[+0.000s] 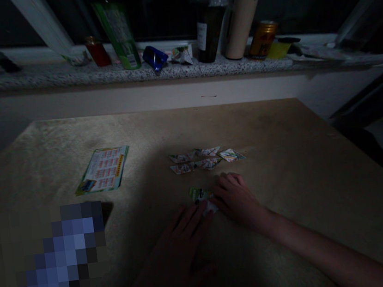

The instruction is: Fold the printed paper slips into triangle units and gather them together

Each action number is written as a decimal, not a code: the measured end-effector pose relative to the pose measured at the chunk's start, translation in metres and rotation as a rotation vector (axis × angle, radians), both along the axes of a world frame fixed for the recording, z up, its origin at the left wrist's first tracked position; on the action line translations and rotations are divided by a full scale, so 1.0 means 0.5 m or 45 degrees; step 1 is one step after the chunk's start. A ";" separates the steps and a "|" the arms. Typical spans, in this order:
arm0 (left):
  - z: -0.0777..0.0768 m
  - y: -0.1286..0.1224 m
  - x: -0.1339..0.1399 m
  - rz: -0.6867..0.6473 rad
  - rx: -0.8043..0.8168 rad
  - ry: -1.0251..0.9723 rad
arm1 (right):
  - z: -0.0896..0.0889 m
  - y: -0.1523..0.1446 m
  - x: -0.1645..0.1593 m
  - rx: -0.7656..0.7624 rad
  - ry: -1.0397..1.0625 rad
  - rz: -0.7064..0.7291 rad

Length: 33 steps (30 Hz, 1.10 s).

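A small piece of printed paper, green and white and partly folded, lies on the table between my hands. My left hand is in deep shadow, its fingers stretched flat and the tips resting on the paper's near left side. On the paper's right edge, my right hand has its fingers curled and pressed together; its thumb side covers part of the sheet. Just beyond are several folded paper pieces in two short rows, with a diamond-shaped folded piece at their right end.
A stack of printed calendar cards lies on the left of the wooden table. At lower left is a pixelated object. Along the windowsill stand a green bottle, a dark bottle, a cardboard tube and an orange can.
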<state>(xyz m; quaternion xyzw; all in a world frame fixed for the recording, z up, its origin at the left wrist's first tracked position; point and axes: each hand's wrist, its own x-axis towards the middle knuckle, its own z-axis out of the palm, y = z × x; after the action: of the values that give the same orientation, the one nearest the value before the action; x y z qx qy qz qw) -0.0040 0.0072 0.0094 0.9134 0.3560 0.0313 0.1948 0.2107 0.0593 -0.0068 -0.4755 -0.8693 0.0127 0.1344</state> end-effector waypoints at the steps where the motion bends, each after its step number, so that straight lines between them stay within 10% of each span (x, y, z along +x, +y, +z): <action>1: 0.000 0.000 0.000 -0.002 -0.001 0.003 | -0.001 0.000 0.000 0.005 0.007 0.000; 33: -0.001 -0.010 0.008 0.017 0.091 0.085 | 0.001 0.000 -0.005 0.035 -0.049 -0.032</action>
<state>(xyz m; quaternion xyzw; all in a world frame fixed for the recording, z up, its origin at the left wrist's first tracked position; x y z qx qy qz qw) -0.0002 0.0024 0.0089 0.9179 0.3671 0.0149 0.1497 0.2080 0.0592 -0.0065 -0.4845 -0.8658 -0.0100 0.1245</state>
